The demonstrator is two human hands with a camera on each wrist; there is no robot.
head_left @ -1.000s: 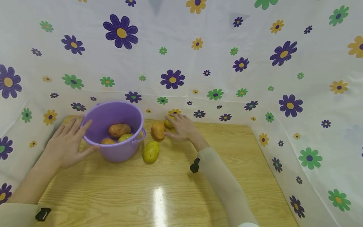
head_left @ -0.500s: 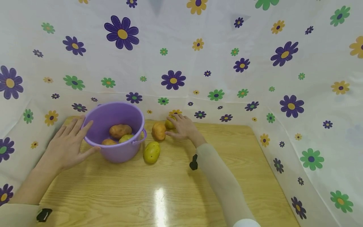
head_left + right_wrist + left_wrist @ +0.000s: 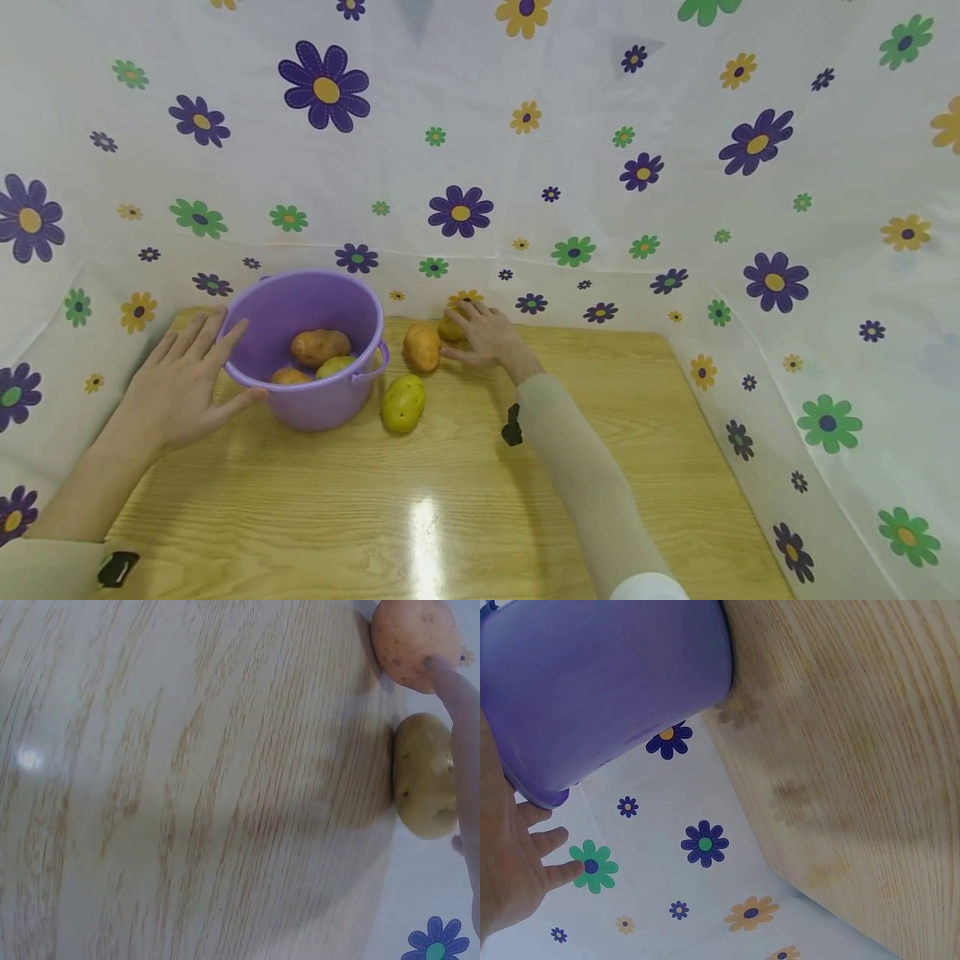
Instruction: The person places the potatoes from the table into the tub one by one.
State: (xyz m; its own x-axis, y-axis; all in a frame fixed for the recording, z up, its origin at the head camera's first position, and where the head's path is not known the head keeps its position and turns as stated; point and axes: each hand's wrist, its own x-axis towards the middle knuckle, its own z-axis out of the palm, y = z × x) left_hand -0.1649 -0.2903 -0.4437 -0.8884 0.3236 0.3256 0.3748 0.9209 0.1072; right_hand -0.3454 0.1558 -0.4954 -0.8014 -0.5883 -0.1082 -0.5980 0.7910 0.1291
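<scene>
A purple bucket (image 3: 322,408) stands at the back left, holding two brown potatoes (image 3: 320,347) and a yellow-green one (image 3: 334,366). My left hand (image 3: 174,392) lies at its left rim with straight, spread fingers. My right hand (image 3: 487,337) reaches over a yellow potato (image 3: 424,776) at the table's back edge, partly covered by the fingers. Its thumb extends toward the round brown potato (image 3: 422,348) beside it, and the thumb tip overlaps that potato in the right wrist view. A yellow-green potato (image 3: 402,403) lies nearer, just right of the bucket.
The wooden table (image 3: 322,517) carries a bright light reflection near its front. White flower-printed cloth (image 3: 495,158) rises behind it and along both sides. The bucket's side handle (image 3: 372,367) points toward the loose potatoes.
The round brown potato beside my right thumb has turned slightly. Both hands stay almost where they were, and the view has shifted a little.
</scene>
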